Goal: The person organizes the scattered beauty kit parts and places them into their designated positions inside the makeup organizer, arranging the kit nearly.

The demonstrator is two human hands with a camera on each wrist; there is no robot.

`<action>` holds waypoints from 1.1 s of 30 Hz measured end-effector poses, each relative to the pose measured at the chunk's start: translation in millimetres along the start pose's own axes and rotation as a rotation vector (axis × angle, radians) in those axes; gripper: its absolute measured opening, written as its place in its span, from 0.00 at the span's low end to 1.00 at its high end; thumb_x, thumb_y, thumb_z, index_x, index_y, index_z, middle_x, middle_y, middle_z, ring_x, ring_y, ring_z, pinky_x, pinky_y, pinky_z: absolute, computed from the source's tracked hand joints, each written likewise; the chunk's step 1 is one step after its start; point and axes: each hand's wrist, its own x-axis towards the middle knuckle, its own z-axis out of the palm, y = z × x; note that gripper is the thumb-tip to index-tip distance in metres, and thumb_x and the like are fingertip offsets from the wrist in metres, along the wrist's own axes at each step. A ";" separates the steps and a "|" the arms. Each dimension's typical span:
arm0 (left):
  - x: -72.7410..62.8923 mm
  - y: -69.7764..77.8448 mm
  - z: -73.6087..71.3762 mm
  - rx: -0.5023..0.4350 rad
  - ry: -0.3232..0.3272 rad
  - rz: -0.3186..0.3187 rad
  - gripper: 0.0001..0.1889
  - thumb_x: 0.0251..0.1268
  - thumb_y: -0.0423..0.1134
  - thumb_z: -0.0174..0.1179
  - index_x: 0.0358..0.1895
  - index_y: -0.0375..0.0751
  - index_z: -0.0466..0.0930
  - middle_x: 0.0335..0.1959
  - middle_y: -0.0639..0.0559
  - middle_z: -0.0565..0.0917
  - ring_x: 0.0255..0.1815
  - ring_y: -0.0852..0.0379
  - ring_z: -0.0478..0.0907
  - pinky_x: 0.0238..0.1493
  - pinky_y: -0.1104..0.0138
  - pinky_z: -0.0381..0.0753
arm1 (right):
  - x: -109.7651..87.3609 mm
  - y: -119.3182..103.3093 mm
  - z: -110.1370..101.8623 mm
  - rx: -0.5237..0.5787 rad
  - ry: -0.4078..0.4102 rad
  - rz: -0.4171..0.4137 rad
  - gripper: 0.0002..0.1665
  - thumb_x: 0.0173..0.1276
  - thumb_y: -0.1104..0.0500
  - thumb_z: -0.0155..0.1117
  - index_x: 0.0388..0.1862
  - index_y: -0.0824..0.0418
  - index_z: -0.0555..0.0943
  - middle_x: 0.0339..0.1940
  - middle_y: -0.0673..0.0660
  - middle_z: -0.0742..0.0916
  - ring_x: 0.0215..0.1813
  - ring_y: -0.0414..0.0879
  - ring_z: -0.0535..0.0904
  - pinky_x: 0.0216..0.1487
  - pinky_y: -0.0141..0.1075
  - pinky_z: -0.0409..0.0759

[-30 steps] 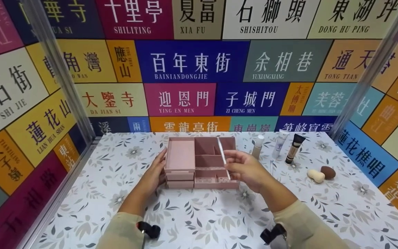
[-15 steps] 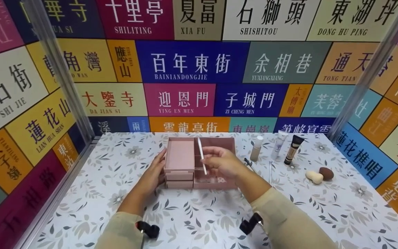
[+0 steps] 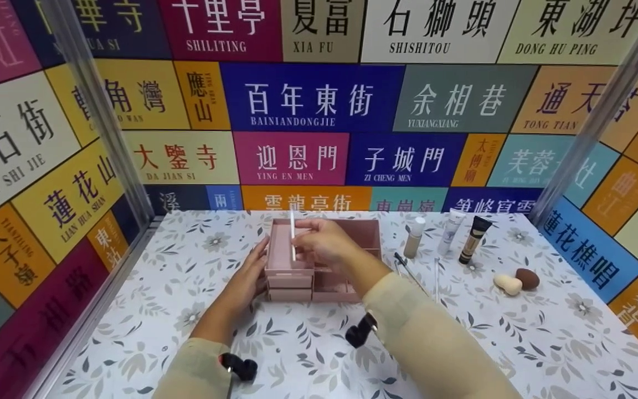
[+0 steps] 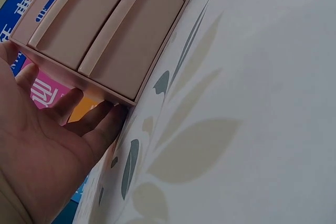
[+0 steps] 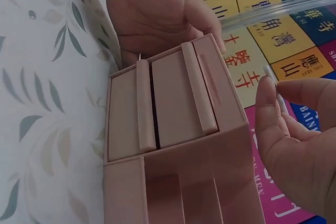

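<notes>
A pink desktop organizer (image 3: 290, 295) stands on the table, with two drawers at its left and divided compartments at its right. Against its left side my left hand (image 3: 244, 280) rests; in the left wrist view the fingertips (image 4: 113, 111) touch the box's edge and are not wrapped round it. Above the organizer's flat top tray, my right hand (image 3: 323, 241) pinches a slim white stick (image 3: 293, 239) between thumb and fingers, held nearly upright. The right wrist view shows the end of this stick (image 5: 269, 73) past the fingertips. The right forearm hides part of the compartments.
To the right stand a small white-capped bottle (image 3: 413, 238), a white tube (image 3: 453, 233) and a black-capped tube (image 3: 474, 241). Thin dark tools (image 3: 407, 269) and a slender pale stick (image 3: 437, 277) lie nearby. Farther right are a cream sponge (image 3: 507, 284) and a brown sponge (image 3: 527, 279).
My right hand has carried the white stick leftward, from over the right compartments to over the left top tray. The left hand has stayed at the organizer's side.
</notes>
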 end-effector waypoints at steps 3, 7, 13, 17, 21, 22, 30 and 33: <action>-0.1 -0.1 -0.5 0.012 0.003 0.000 0.28 0.87 0.61 0.42 0.84 0.84 0.52 0.89 0.55 0.56 0.85 0.43 0.66 0.84 0.43 0.66 | 10.2 -1.6 10.3 -0.074 0.020 -0.016 0.36 0.68 0.70 0.70 0.76 0.63 0.76 0.57 0.68 0.90 0.35 0.46 0.88 0.42 0.36 0.92; -0.8 -0.1 -0.5 0.018 -0.007 0.006 0.29 0.87 0.60 0.41 0.85 0.81 0.51 0.89 0.54 0.58 0.85 0.42 0.66 0.84 0.42 0.66 | 19.4 -1.1 23.0 -0.112 0.023 -0.021 0.36 0.66 0.73 0.68 0.74 0.67 0.77 0.53 0.67 0.91 0.32 0.46 0.88 0.42 0.38 0.93; -0.4 0.5 0.4 -0.011 -0.010 0.030 0.29 0.87 0.60 0.43 0.84 0.81 0.53 0.88 0.56 0.58 0.83 0.44 0.69 0.83 0.44 0.68 | 26.1 3.0 35.6 -0.105 0.022 -0.010 0.35 0.66 0.74 0.68 0.73 0.68 0.77 0.51 0.65 0.91 0.35 0.48 0.89 0.43 0.38 0.93; 0.2 -1.2 -0.4 -0.012 -0.008 0.046 0.27 0.88 0.58 0.42 0.84 0.81 0.54 0.89 0.56 0.56 0.84 0.41 0.67 0.83 0.43 0.68 | 27.8 5.5 41.7 -0.137 0.025 -0.012 0.33 0.65 0.75 0.68 0.71 0.68 0.79 0.53 0.65 0.90 0.36 0.49 0.89 0.42 0.38 0.93; 0.1 -3.1 -1.2 -0.004 -0.004 0.046 0.27 0.88 0.57 0.41 0.84 0.80 0.54 0.89 0.54 0.55 0.84 0.37 0.65 0.83 0.40 0.67 | 28.3 7.2 45.6 -0.213 0.036 -0.011 0.26 0.64 0.76 0.69 0.62 0.68 0.85 0.56 0.65 0.89 0.35 0.48 0.89 0.40 0.37 0.93; 0.0 -3.5 -1.1 0.002 -0.002 0.040 0.27 0.88 0.58 0.41 0.84 0.80 0.54 0.89 0.54 0.56 0.85 0.37 0.65 0.83 0.40 0.66 | 28.0 7.5 46.2 -0.241 0.042 -0.010 0.24 0.64 0.75 0.70 0.60 0.67 0.86 0.57 0.66 0.89 0.34 0.47 0.89 0.40 0.37 0.93; 0.0 -2.4 0.4 0.014 0.006 0.027 0.27 0.87 0.60 0.42 0.83 0.83 0.54 0.89 0.55 0.55 0.84 0.38 0.66 0.83 0.41 0.67 | 25.5 5.7 44.6 -0.312 0.079 -0.007 0.30 0.65 0.73 0.69 0.68 0.71 0.80 0.65 0.69 0.86 0.37 0.49 0.91 0.41 0.36 0.93; -0.5 -0.6 0.0 0.028 0.007 0.019 0.28 0.87 0.60 0.41 0.84 0.82 0.53 0.90 0.55 0.55 0.84 0.38 0.66 0.83 0.42 0.67 | 25.6 6.1 43.2 -0.264 0.071 -0.006 0.32 0.65 0.75 0.66 0.69 0.70 0.80 0.63 0.69 0.86 0.37 0.49 0.90 0.42 0.37 0.93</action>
